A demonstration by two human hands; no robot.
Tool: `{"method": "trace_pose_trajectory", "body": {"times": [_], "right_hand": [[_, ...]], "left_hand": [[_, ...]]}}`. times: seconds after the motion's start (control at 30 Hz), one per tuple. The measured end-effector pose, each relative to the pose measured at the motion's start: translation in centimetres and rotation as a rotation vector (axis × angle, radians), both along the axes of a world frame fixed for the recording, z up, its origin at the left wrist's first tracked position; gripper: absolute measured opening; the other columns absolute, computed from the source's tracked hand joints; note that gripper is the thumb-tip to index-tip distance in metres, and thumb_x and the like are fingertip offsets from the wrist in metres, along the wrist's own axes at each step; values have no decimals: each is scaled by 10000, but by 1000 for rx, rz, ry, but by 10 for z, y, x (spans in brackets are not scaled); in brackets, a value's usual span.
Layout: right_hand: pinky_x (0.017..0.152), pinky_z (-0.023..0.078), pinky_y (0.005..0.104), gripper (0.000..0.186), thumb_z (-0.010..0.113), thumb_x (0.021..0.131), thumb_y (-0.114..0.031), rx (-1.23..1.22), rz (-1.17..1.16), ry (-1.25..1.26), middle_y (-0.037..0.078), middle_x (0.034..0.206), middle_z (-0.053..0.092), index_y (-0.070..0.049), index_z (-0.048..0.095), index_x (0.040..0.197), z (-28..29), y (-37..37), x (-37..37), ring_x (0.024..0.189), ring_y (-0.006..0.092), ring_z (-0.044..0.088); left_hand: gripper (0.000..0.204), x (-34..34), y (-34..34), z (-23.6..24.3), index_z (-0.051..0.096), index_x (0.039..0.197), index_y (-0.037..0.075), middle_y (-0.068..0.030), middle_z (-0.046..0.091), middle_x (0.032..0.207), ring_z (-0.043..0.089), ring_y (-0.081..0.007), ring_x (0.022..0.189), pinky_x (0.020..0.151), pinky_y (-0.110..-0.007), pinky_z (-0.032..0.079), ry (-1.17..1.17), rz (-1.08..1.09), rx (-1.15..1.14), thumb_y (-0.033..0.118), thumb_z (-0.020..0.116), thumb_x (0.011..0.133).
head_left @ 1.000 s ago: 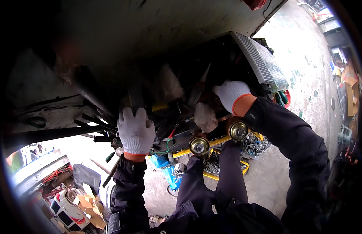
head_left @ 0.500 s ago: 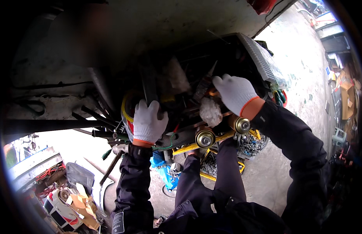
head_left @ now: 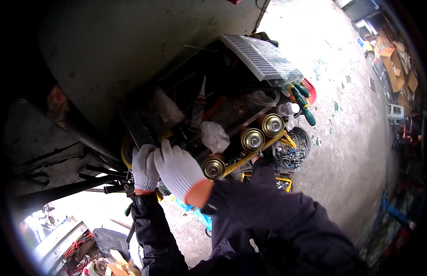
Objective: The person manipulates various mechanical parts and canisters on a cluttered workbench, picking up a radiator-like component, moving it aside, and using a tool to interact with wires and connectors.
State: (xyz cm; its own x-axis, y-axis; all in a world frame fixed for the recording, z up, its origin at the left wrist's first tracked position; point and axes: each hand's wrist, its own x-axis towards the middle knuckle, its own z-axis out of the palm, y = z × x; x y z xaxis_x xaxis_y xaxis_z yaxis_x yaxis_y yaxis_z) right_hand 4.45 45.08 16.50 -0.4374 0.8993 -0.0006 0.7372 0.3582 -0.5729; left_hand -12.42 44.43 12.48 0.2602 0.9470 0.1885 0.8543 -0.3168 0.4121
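Both my hands wear white knit gloves with orange cuffs, and they meet at the left end of a cluttered dark tray. My left hand (head_left: 145,168) is curled beside a long dark flat bar (head_left: 136,129). Against it lies my right hand (head_left: 179,169), fingers bent down and closed. Whatever the fingers hold, if anything, is hidden under the gloves. Right of the hands are a crumpled clear plastic bag (head_left: 215,137) and a tube with a pointed nozzle (head_left: 198,108). A spray can (head_left: 214,168), base up, stands close to my right wrist.
Two more upturned cans, a left one (head_left: 252,140) and a right one (head_left: 272,124), line the tray's near side. Beyond are a clear bottle (head_left: 288,109), green-handled tools (head_left: 301,101) and a red basket (head_left: 309,91). A round bin of metal parts (head_left: 292,149) stands below.
My right hand has moved left from the plastic bag and tube to my left hand. My view has shifted, bringing more of the tray's right side into sight.
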Motion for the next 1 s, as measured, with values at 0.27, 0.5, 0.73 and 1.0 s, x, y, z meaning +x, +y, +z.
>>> {"method": "trace_pose_trajectory", "body": {"times": [0.27,0.5,0.73,1.0], "right_hand": [[981,487,380,492,669,849,-193,-219,170,311,262,1297,535,84,541,1235,13,-32,79,1117,335,582],[944,546,468,551,740,816,-205,-101,-53,66,204,1164,644,-11,575,1305,36,93,154,1147,354,630],[826,581,513,601,754,784,-180,-111,-203,-608,206,1346,487,-216,561,1352,-54,177,123,1126,436,596],[724,595,461,238,590,926,-148,49,-123,-502,190,1150,570,-129,638,1159,-64,166,113,906,399,660]], "left_hand": [[271,42,5,18,664,951,37,-169,568,943,600,-337,819,711,-425,504,-66,372,-234,201,757,756],[303,35,-1,7,682,947,80,-170,571,917,619,-373,836,706,-450,507,74,431,-151,186,802,689],[199,41,10,4,683,917,97,-177,582,911,621,-387,827,689,-460,506,57,402,-96,107,716,721],[193,39,9,10,686,907,96,-192,585,918,614,-401,859,713,-479,510,63,443,-174,130,696,717]]}}
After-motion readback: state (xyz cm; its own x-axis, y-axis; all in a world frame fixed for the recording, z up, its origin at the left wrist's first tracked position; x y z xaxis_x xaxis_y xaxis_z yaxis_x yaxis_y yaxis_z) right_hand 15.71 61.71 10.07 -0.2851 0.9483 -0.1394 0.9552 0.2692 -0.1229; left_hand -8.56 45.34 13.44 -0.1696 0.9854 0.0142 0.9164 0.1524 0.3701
